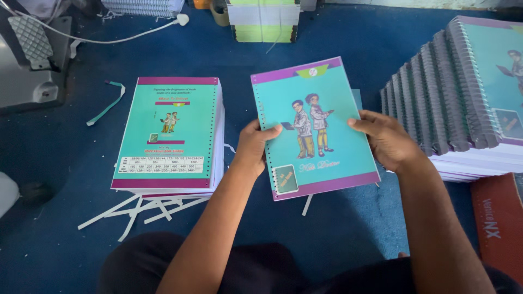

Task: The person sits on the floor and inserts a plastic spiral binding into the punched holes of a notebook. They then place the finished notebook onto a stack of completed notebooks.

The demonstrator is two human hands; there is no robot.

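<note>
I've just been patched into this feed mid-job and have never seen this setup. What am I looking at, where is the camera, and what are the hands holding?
There is no machine here: these are a person's two bare hands, filmed by one camera worn on their head, looking down at a blue floor covering. The left hand and the right hand each grip a side edge of one teal notebook cover with purple borders, which shows two cartoon figures and a row of punched holes along its left edge. To the left lies a stack of unbound books, back cover up, with white paper strips under its near edge. To the right, spiral-bound notebooks lean in an overlapping row. At the top are another paper pile and a white cable; a grey machine part sits top left.
</note>
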